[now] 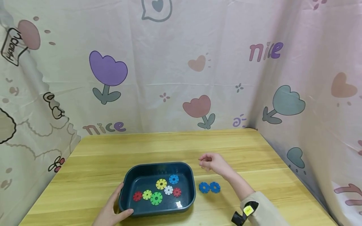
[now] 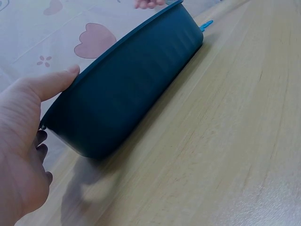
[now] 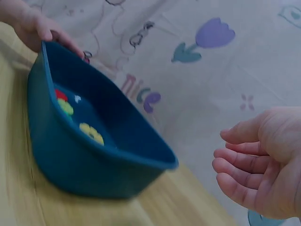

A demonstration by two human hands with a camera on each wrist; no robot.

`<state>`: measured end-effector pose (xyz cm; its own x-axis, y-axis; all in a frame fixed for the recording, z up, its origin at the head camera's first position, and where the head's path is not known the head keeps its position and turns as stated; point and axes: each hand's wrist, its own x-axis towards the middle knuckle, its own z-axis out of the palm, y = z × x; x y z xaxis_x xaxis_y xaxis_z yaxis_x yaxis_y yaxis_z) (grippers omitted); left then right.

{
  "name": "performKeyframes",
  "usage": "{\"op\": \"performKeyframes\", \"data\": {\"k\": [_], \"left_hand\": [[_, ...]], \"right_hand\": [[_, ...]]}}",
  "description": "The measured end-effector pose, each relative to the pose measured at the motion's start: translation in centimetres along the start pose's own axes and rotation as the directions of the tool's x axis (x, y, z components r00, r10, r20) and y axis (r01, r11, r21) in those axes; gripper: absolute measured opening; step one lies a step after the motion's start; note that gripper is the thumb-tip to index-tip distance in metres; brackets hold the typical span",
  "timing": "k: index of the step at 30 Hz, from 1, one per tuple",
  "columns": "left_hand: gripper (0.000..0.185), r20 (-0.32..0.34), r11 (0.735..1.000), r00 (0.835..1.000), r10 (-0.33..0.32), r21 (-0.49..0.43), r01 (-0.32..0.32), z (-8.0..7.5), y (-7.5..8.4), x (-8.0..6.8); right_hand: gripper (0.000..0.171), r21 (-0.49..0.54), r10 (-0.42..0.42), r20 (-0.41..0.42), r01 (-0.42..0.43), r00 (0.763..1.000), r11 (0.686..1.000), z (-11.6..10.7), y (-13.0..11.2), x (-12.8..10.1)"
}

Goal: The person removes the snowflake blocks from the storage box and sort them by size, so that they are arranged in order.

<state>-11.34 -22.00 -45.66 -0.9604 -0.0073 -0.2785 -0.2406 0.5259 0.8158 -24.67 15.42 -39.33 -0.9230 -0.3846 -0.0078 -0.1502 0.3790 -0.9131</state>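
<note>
Hands first, from the left: the left hand (image 1: 111, 211) grips the near left corner of the tub (image 1: 158, 212), thumb along the front rim and fingers curled round the outer wall, as the left wrist view shows from the side. That dark blue tub sits on the worktop (image 1: 93, 163) toward its front edge, a little left of centre. On its floor lie seven gear-shaped discs: a red one (image 1: 137, 196) at the left, then a yellow-green one (image 1: 147, 194), a green one (image 1: 156, 198), a yellow one (image 1: 161, 184), a white one (image 1: 168, 190), a blue one (image 1: 173, 179) and another red one (image 1: 177, 192). Just right of the tub, apart from its wall, two blue discs (image 1: 209, 187) lie side by side and touching on the bare wood. Above and slightly behind them the right hand (image 1: 210, 161) hovers, holding nothing, its fingers loosely curled; the right wrist view shows the palm bare. Judging by this layout, the step in hand looks like moving discs between tub and worktop, with the left hand steadying the tub. A next move would call for the right hand to come down either onto the blue pair or over the rim, pinching one thin disc by its edge without nudging its neighbour. A patterned cloth (image 1: 181, 78) hangs behind.
</note>
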Motion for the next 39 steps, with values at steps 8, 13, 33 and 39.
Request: {"op": "performKeyframes", "data": {"k": [8,13,33,39], "left_hand": [[0.1,-0.01,1.0,1.0,-0.018,0.017,0.018,0.1,0.2,0.1],[0.101,-0.015,0.999,1.0,-0.026,0.034,0.026,0.1,0.2,0.1],[0.101,-0.001,0.999,0.999,-0.035,-0.008,0.035,0.1,0.1,-0.1],[0.102,-0.006,0.999,0.999,-0.041,0.001,0.041,0.1,0.1,0.0]], "right_hand": [[0.02,0.003,-0.052,0.065,0.052,0.997,0.999,2.8,-2.7,1.5],[0.023,0.014,-0.065,0.116,0.064,0.991,0.998,5.1,-3.4,2.3],[0.032,-0.163,0.002,0.175,0.027,0.985,0.986,13.0,-1.6,4.2],[0.03,-0.249,-0.008,0.186,0.055,0.983,0.967,13.9,-0.8,4.4]]}}
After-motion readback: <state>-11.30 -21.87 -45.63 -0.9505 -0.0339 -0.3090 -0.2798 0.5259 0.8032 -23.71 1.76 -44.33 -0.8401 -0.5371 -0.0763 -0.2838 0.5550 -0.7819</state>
